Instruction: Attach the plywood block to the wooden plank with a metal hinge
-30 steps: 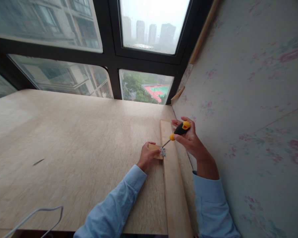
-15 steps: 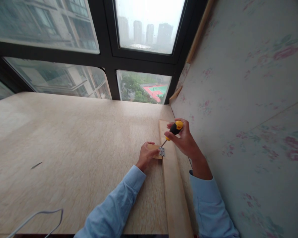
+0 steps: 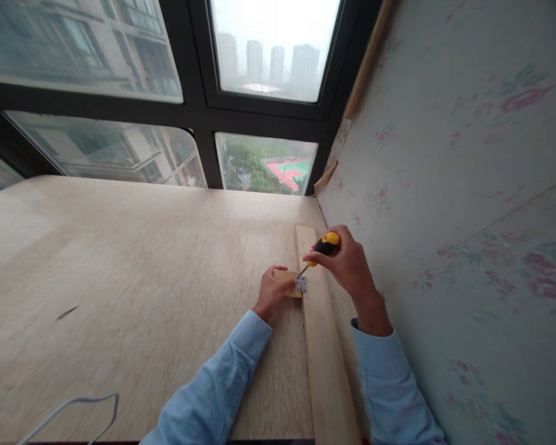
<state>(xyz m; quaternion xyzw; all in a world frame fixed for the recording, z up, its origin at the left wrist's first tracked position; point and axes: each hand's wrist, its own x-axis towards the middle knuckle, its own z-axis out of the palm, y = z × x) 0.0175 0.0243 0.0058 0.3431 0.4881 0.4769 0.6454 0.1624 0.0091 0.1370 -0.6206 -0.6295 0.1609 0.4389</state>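
Note:
My right hand (image 3: 345, 259) is closed around the yellow and black handle of a screwdriver (image 3: 327, 243), its shaft slanting down to the left. The tip meets the left leaf of a small metal hinge (image 3: 302, 284). That hinge spans the joint between a short wooden block (image 3: 285, 274) and a long wooden board (image 3: 327, 346). With thumb on top and fingers at the far side, my left hand (image 3: 273, 289) grips the block against the board's left edge. Any screw under the tip is too small to make out.
The board lies on a marble-patterned sill (image 3: 143, 266) along the papered wall (image 3: 467, 247). A thin dark pointed piece (image 3: 67, 312) lies at the left, and a pale cable (image 3: 74, 400) loops at the front left. Dark-framed windows (image 3: 199, 117) rise behind.
My right hand has turned at the wrist and dropped slightly, tilting the screwdriver handle lower. My left hand stays on the block.

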